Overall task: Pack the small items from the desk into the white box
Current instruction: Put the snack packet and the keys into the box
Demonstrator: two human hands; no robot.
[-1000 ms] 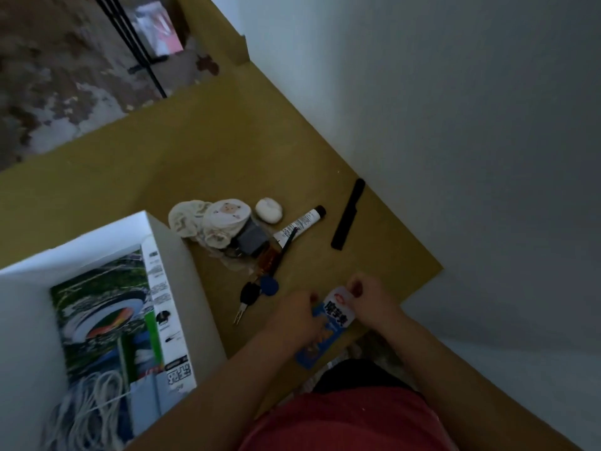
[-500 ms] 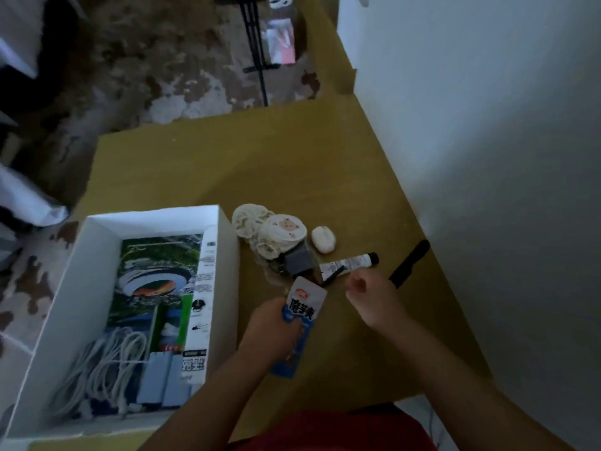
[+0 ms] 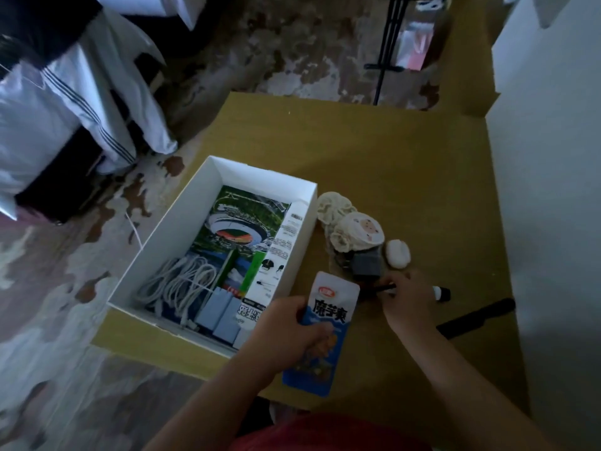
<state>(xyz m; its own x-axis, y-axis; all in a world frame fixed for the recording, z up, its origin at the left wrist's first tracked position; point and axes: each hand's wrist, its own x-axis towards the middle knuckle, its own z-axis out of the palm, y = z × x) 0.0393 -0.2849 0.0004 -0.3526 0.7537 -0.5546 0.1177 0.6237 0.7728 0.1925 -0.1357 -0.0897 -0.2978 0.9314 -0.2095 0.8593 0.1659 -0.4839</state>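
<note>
The white box (image 3: 208,177) sits open on the desk's left side, holding a stadium-picture booklet, coiled white cables and small grey packs. My left hand (image 3: 289,327) grips a blue-and-white snack packet (image 3: 328,323) just right of the box's near corner. My right hand (image 3: 406,304) rests on the desk with its fingers closed on a thin black pen (image 3: 383,288). Beyond it lie a round cloth pouch (image 3: 357,232), a grey case (image 3: 366,263), a white oval object (image 3: 397,253), a white tube's capped end (image 3: 440,292) and a black comb (image 3: 478,319).
The yellow-brown desk (image 3: 374,151) runs along a white wall (image 3: 553,190) on the right. Left of the desk is patterned floor (image 3: 65,288) with white-and-dark fabric (image 3: 58,109). A black stand (image 3: 388,50) rises beyond the desk's far edge.
My left hand has taken the snack packet alone and carried it leftward toward the box. My right hand let go of it and closed on the black pen. The view swung left.
</note>
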